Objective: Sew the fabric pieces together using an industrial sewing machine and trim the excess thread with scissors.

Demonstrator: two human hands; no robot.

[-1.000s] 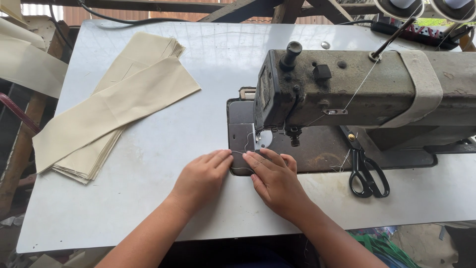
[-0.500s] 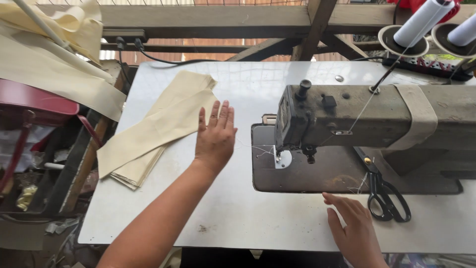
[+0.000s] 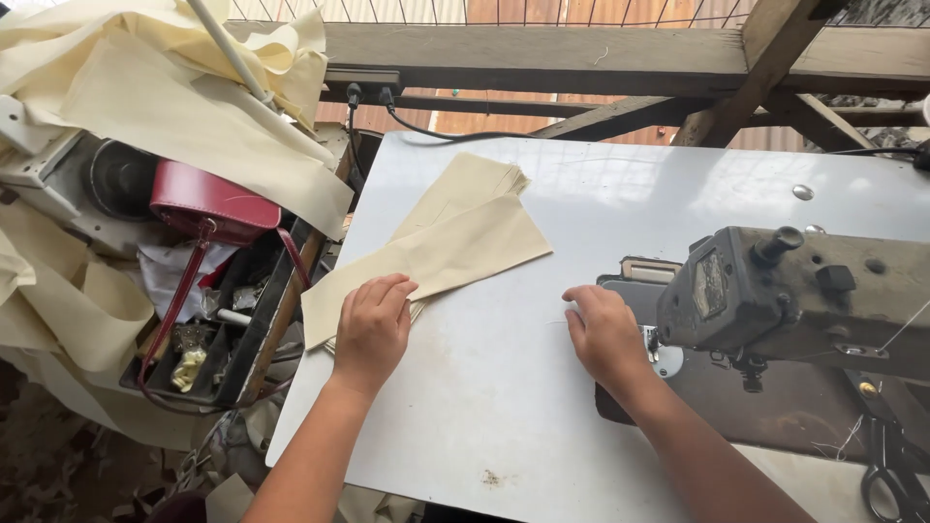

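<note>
My left hand (image 3: 372,327) lies palm down on the near end of a stack of cream fabric strips (image 3: 455,237) at the left side of the white sewing table (image 3: 504,407). Its fingers are spread flat on the cloth. My right hand (image 3: 603,331) rests flat on the table top, just left of the grey sewing machine's head (image 3: 804,295) and its dark base plate. Nothing is held in that hand.
Black scissors (image 3: 891,475) lie at the bottom right beside the machine. Left of the table stand a dark red bag (image 3: 208,208), a tray of small parts and heaps of cream cloth (image 3: 174,87). Wooden beams and a power strip run behind the table.
My view has swung left. My left hand has gone from the machine's needle area to the fabric stack and come down on it. My right hand has shifted left of the machine head.
</note>
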